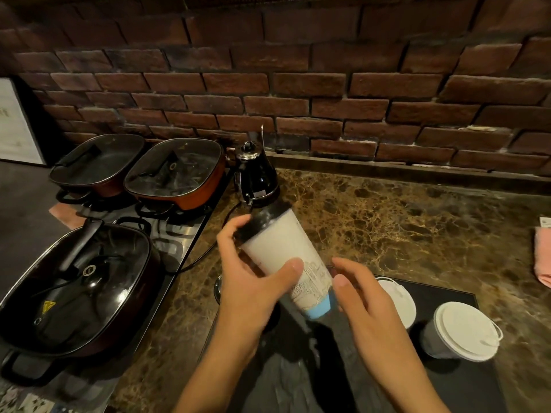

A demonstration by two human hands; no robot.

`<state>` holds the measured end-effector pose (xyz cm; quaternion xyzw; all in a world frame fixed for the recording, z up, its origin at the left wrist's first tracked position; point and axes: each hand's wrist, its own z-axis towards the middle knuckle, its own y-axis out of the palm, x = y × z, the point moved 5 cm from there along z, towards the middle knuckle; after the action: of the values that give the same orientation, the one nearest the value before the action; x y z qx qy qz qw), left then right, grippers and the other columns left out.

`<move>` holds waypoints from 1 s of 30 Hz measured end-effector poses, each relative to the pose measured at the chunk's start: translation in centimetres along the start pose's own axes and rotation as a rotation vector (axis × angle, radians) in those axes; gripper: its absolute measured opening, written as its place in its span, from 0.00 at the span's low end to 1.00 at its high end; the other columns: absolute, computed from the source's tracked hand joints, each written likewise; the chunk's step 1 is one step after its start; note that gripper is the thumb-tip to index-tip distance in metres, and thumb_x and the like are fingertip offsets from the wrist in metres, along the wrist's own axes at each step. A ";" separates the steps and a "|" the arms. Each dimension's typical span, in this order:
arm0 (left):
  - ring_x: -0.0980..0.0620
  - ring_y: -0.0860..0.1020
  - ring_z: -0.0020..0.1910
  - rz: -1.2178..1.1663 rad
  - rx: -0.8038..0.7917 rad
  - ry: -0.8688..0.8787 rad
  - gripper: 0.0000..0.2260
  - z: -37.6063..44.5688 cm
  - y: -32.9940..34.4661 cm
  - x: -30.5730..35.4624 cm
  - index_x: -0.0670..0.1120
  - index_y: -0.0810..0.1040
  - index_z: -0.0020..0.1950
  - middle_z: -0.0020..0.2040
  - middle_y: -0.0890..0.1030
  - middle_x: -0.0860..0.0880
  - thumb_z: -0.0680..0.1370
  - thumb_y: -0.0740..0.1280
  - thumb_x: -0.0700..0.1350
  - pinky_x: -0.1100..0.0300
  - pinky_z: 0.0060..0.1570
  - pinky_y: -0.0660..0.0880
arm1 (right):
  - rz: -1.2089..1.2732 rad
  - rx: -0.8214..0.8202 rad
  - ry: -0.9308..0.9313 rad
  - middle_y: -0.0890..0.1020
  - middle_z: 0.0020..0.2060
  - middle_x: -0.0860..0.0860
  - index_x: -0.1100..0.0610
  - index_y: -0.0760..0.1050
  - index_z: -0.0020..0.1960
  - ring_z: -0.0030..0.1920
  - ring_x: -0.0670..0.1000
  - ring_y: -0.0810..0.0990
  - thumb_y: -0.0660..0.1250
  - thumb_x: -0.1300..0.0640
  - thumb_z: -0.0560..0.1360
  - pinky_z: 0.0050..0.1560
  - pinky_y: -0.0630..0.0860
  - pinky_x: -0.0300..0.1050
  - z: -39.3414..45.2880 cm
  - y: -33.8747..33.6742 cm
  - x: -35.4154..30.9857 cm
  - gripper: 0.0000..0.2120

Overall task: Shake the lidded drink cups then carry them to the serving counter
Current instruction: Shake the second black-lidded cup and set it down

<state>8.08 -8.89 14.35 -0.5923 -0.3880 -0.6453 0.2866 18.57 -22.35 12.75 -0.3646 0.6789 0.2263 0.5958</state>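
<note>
A tall white drink cup [283, 248] with a black lid and a blue base is tilted in the air, lid pointing up and left. My left hand [250, 281] grips it around the middle, fingers near the lid and thumb across the printed side. My right hand [363, 296] is by the blue base with its fingers touching or nearly touching it; I cannot tell which. Two shorter cups with white lids stand on a black mat [447, 380] at the lower right: one [463, 332] in front, the other [398, 299] partly hidden behind my right hand.
A black kettle [256, 174] stands at the back of the brown marble counter [402, 222], its cord trailing left. Three lidded pans [176, 171] sit on the stove to the left. A pink cloth [542, 257] lies at the right edge. A brick wall runs behind.
</note>
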 end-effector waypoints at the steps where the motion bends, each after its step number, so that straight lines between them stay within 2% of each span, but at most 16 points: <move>1: 0.55 0.81 0.57 0.119 -0.004 0.055 0.38 -0.3 0.0 -0.3 0.64 0.67 0.63 0.63 0.75 0.53 0.63 0.80 0.37 0.58 0.46 0.81 | -0.032 0.023 -0.002 0.78 0.58 0.36 0.39 0.72 0.62 0.57 0.36 0.77 0.56 0.35 0.70 0.55 0.76 0.36 0.2 -0.3 0.5 0.23; 3: 0.63 0.77 0.58 0.280 -0.033 0.120 0.40 -1.3 0.4 -1.6 0.66 0.65 0.62 0.62 0.72 0.64 0.64 0.80 0.34 0.65 0.49 0.79 | 0.007 0.029 0.007 0.78 0.59 0.37 0.37 0.72 0.61 0.60 0.40 0.77 0.57 0.30 0.73 0.63 0.75 0.48 0.6 -0.2 1.3 0.21; 5: 0.67 0.74 0.62 0.380 -0.061 0.138 0.40 -2.2 0.9 -3.5 0.67 0.65 0.62 0.60 0.70 0.72 0.64 0.80 0.35 0.66 0.57 0.75 | 0.096 0.002 0.010 0.80 0.60 0.39 0.37 0.74 0.62 0.63 0.42 0.78 0.58 0.29 0.71 0.67 0.73 0.53 1.0 0.3 2.3 0.24; 7: 0.65 0.73 0.64 0.437 -0.060 0.123 0.40 -2.7 0.9 -5.5 0.67 0.64 0.64 0.61 0.72 0.71 0.64 0.80 0.38 0.63 0.63 0.73 | 0.176 -0.037 0.009 0.82 0.58 0.38 0.38 0.76 0.61 0.62 0.41 0.79 0.59 0.33 0.74 0.66 0.73 0.52 1.1 1.3 3.1 0.20; 9: 0.63 0.74 0.65 0.451 -0.047 0.058 0.41 -2.9 0.7 -7.3 0.70 0.62 0.66 0.65 0.73 0.65 0.65 0.79 0.41 0.58 0.65 0.74 | 0.187 -0.049 0.028 0.82 0.57 0.35 0.39 0.75 0.62 0.60 0.37 0.79 0.59 0.35 0.76 0.66 0.74 0.50 1.1 2.0 4.2 0.18; 11: 0.62 0.73 0.67 0.472 -0.061 -0.008 0.45 -2.9 0.6 -8.8 0.76 0.57 0.67 0.68 0.73 0.60 0.65 0.79 0.44 0.57 0.66 0.73 | 0.196 -0.038 0.063 0.82 0.57 0.36 0.41 0.75 0.64 0.60 0.38 0.79 0.58 0.39 0.75 0.66 0.75 0.51 1.4 2.3 5.9 0.20; 12: 0.63 0.72 0.68 0.481 -0.072 -0.038 0.47 -2.8 0.5 -9.5 0.77 0.54 0.67 0.69 0.73 0.59 0.64 0.79 0.47 0.58 0.66 0.72 | 0.219 -0.034 0.093 0.83 0.56 0.38 0.42 0.75 0.63 0.59 0.39 0.80 0.59 0.42 0.77 0.65 0.75 0.53 1.7 2.4 6.9 0.17; 14: 0.62 0.73 0.68 0.504 -0.089 -0.099 0.47 -2.5 0.1 -11.0 0.75 0.52 0.70 0.69 0.74 0.59 0.62 0.78 0.52 0.58 0.66 0.72 | 0.282 -0.030 0.155 0.83 0.57 0.42 0.45 0.74 0.62 0.59 0.43 0.81 0.59 0.49 0.81 0.64 0.76 0.53 2.3 2.8 8.6 0.12; 17: 0.61 0.76 0.63 0.545 -0.098 -0.143 0.40 -1.8 -0.6 -13.3 0.67 0.62 0.69 0.63 0.78 0.61 0.61 0.77 0.50 0.55 0.63 0.76 | 0.280 -0.007 0.201 0.82 0.60 0.48 0.46 0.73 0.62 0.59 0.44 0.81 0.59 0.55 0.82 0.60 0.77 0.47 3.2 3.1 11.2 0.10; 19: 0.65 0.77 0.60 0.540 -0.099 -0.152 0.37 -1.6 -1.0 -14.6 0.66 0.64 0.65 0.59 0.79 0.63 0.62 0.78 0.48 0.58 0.60 0.77 | 0.242 0.003 0.207 0.81 0.60 0.48 0.47 0.73 0.62 0.59 0.44 0.80 0.59 0.56 0.82 0.60 0.77 0.47 3.7 3.4 12.4 0.11; 25: 0.71 0.77 0.55 0.532 -0.073 -0.203 0.37 -1.1 -2.1 -17.8 0.61 0.66 0.64 0.56 0.79 0.62 0.62 0.81 0.47 0.75 0.49 0.73 | 0.218 -0.004 0.250 0.81 0.59 0.49 0.51 0.72 0.64 0.60 0.47 0.80 0.60 0.60 0.81 0.65 0.75 0.53 4.4 4.2 15.0 0.13; 30: 0.71 0.78 0.53 0.500 -0.061 -0.258 0.40 -1.2 -3.2 -20.1 0.57 0.66 0.66 0.55 0.80 0.60 0.60 0.83 0.43 0.75 0.49 0.74 | 0.163 -0.048 0.272 0.80 0.59 0.46 0.50 0.71 0.65 0.62 0.47 0.79 0.61 0.62 0.80 0.68 0.73 0.55 4.5 4.8 16.3 0.15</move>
<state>7.50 -9.98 -5.94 -0.7553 -0.2436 -0.4853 0.3671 17.46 -19.65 -4.58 -0.3497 0.7751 0.2388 0.4690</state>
